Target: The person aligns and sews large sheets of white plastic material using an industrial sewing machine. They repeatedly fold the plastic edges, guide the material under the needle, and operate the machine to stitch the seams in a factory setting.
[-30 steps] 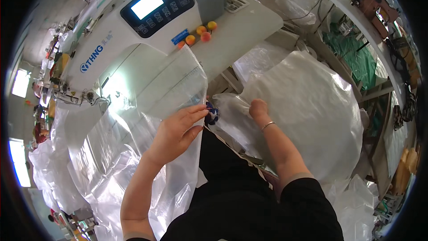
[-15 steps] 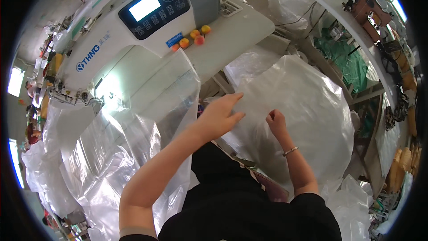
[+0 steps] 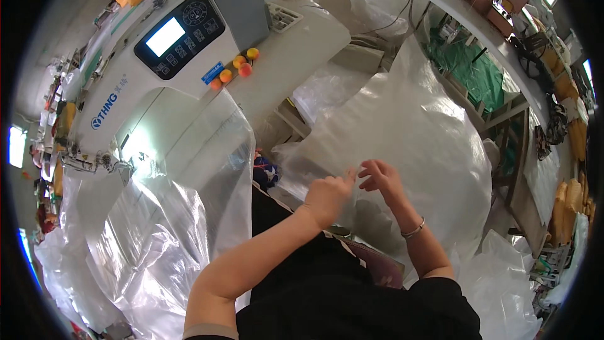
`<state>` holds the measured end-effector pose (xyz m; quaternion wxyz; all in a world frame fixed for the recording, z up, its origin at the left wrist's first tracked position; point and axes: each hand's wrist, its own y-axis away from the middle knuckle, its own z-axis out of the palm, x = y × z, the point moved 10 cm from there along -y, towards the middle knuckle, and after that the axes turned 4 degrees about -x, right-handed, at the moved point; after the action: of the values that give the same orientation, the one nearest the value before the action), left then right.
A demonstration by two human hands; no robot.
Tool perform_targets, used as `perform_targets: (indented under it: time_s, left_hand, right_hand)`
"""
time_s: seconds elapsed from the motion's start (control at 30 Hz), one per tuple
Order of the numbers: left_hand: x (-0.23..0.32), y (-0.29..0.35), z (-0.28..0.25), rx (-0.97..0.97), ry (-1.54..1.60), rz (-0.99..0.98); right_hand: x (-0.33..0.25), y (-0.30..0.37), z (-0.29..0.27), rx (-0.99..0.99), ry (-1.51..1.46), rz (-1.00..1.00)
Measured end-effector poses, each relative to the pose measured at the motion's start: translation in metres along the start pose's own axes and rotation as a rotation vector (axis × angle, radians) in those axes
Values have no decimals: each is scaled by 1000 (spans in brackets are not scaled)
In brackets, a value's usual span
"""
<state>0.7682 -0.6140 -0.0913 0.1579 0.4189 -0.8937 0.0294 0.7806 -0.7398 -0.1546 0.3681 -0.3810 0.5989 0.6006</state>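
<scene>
A large sheet of clear plastic film (image 3: 402, 126) is draped over the right side, with both my hands above its near left part. My left hand (image 3: 328, 199) is closed, knuckles up, thumb and finger tip pointing toward the right hand; what it holds, if anything, I cannot make out. Close beside it, my right hand (image 3: 382, 179) has its fingers bent but apart, with nothing seen in them. A second piece of clear film (image 3: 220, 145) lies on the sewing machine's bed and hangs down at the left, where a lamp glows by the needle (image 3: 131, 162).
The white sewing machine (image 3: 119, 88) carries a lit screen (image 3: 165, 37). Several small orange-red balls or fruits (image 3: 245, 70) sit on its table (image 3: 302, 44). A brown machine (image 3: 497, 1) stands at far right, above green sheeting (image 3: 469, 72). Yellowish rolls (image 3: 566, 208) lean at right.
My left hand has moved down and right toward the right hand and its fingers have curled. My right hand has loosened its fingers. The view has shifted, and the right film now peaks higher.
</scene>
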Motion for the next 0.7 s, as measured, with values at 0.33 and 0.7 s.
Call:
perform_targets:
  time_s: [0.33, 0.7]
  left_hand:
    - [-18, -4, -17, 115, 622, -89]
    - [-43, -3, 23, -149, 1345, -205]
  right_hand:
    - [15, -14, 7, -280, -150, 63]
    - [14, -5, 52, -317, -422, -27]
